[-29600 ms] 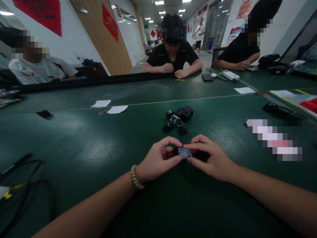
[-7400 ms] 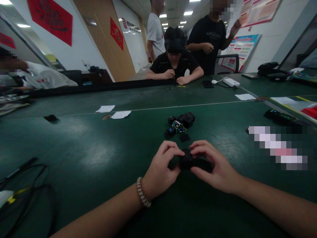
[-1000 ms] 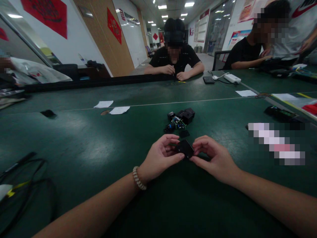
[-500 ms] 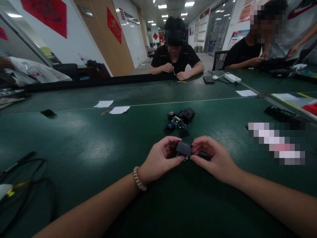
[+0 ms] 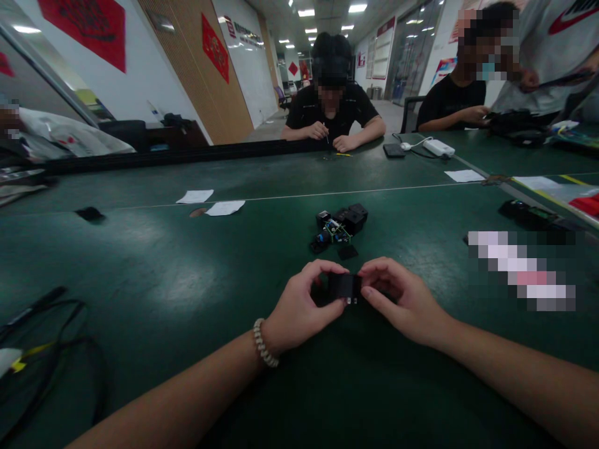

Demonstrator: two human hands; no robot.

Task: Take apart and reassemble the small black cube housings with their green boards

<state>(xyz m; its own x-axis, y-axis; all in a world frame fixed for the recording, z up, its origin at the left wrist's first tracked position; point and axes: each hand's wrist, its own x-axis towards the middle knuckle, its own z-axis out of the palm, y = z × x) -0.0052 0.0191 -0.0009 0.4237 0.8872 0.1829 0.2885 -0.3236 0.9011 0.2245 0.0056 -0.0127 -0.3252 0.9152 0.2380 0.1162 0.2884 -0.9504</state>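
The left hand (image 5: pixel 299 304) gripped a small black block (image 5: pixel 342 285) between thumb and fingers at its left end, while the right hand (image 5: pixel 406 302) pinched the right end with its fingertips. The block sat between the two hands, above the near part of the green bench (image 5: pixel 187 362), with short metal prongs (image 5: pixel 351 301) at its lower edge. A beaded bracelet (image 5: pixel 264 343) circled the left wrist. Just beyond the fingers lay a thin black piece (image 5: pixel 347 252), and behind it a cluster of black parts and small circuit boards (image 5: pixel 336 231). Black cables (image 5: pixel 60 340) lay at far left, and a blurred-out item (image 5: pixel 519 269) on the right. Farther off, two paper slips (image 5: pixel 225 208) rested near a pale seam line. Across the bench sat a person in black (image 5: pixel 333 109), near a white adapter (image 5: pixel 438 148).
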